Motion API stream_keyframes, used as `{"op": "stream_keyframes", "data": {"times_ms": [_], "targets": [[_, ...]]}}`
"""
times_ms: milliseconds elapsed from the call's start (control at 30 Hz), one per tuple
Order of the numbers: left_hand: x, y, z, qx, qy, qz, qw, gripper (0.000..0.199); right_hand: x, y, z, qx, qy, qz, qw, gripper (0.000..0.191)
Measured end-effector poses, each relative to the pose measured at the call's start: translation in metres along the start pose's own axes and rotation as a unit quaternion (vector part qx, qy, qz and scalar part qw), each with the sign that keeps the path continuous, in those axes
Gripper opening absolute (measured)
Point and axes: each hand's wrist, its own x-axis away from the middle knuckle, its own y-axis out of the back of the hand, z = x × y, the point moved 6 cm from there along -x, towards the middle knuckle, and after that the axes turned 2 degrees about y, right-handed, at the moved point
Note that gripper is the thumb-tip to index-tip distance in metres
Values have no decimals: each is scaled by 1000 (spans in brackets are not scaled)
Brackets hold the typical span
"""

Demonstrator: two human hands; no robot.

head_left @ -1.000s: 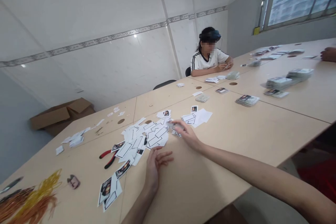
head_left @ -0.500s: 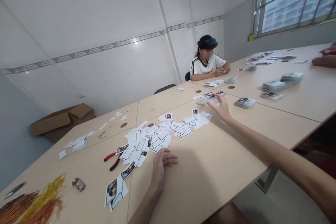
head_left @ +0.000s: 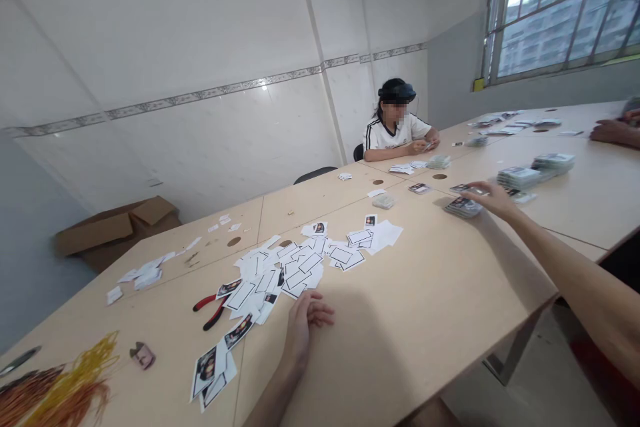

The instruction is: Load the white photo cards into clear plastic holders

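Observation:
My right hand [head_left: 493, 199] is stretched out to the right, its fingers pinching a picture card [head_left: 467, 189] just above a small stack of cards [head_left: 463, 208]. Beside the near edge of a spread heap of white paper cards [head_left: 300, 265], my left hand [head_left: 306, 320] rests on the table on its side. Its fingers are loosely bent and apart, with nothing in them. Some cards in the heap show a black border, others a dark photo. A single picture card [head_left: 420, 188] and a low clear-looking stack [head_left: 383, 201] lie left of my right hand.
Red-and-black-handled pliers [head_left: 213, 312] touch the heap's left side. Yellow and orange cords [head_left: 75, 383] and a pinkish small object [head_left: 143, 355] lie at the near left. Taller card stacks [head_left: 520, 177] stand at the right. Across the table sits a person [head_left: 397, 130] handling cards.
My right hand has moved right, from beside the low clear-looking stack to over the small card stack, carrying a card. My left hand has stayed in place on the table.

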Motion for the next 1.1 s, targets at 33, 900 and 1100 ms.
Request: {"op": "stream_keyframes", "data": {"times_ms": [33,900,1100], "targets": [[0,0,0,2,-1,0,1000,33,2,-7,-2,4,7,8,1000,44],[4,-2,-5,-4,-21,-2,1000,26,57,-107,175,15,299,82,951,51],[2,0,0,-7,-16,-2,1000,27,88,-135,188,-22,303,201,931,39]]}}
